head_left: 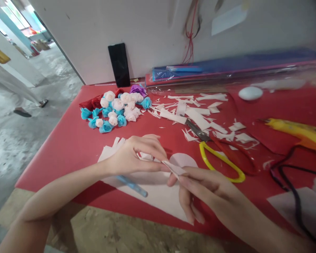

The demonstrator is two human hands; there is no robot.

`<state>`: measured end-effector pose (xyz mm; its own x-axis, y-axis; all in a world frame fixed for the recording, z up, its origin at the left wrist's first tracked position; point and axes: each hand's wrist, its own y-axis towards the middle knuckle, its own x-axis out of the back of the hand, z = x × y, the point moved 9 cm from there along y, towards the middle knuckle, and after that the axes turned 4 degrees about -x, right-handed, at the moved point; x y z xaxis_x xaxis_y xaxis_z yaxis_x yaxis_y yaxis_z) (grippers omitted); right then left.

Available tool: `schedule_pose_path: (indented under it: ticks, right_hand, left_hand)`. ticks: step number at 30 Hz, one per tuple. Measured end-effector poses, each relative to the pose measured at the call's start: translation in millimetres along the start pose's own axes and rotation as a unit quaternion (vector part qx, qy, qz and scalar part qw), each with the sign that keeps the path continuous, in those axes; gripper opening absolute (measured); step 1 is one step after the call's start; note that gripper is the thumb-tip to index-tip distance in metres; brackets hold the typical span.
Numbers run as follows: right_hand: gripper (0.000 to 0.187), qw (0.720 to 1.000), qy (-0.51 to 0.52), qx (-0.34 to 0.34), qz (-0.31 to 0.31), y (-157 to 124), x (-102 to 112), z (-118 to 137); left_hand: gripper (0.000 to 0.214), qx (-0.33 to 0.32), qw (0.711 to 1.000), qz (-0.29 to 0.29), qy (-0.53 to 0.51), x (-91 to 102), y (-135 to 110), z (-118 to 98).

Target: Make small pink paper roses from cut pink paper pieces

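A small folded piece of white paper is pinched between my two hands, above the red tabletop. My left hand grips its left end with thumb and forefinger. The fingers of my right hand close on the other end. Beneath them lie white paper sheets, with a rounded white piece behind my fingers. A light blue pen rests on the paper below my left hand. Scissors with yellow and red handles lie beyond my right hand, among white paper scraps.
Paper roses in white, blue, red and purple cluster at the back left. A black phone leans against the wall. On the right are a yellow glue gun, its dark cord and a white egg-shaped object. A person stands far left.
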<state>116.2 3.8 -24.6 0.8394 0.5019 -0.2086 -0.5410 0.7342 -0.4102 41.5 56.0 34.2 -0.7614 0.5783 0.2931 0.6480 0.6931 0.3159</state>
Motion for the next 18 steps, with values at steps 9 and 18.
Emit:
schedule_pose_path:
  ticks: [9,18]
  right_hand:
    - [0.014,0.991,-0.111,0.063,-0.042,-2,8,9]
    - [0.010,0.953,-0.202,0.129,-0.184,-8,26,22]
  left_hand:
    - [0.006,0.017,0.999,-0.045,-0.010,-3.1,-4,1]
    - [0.009,0.087,0.991,-0.081,-0.067,-13.6,-14,16]
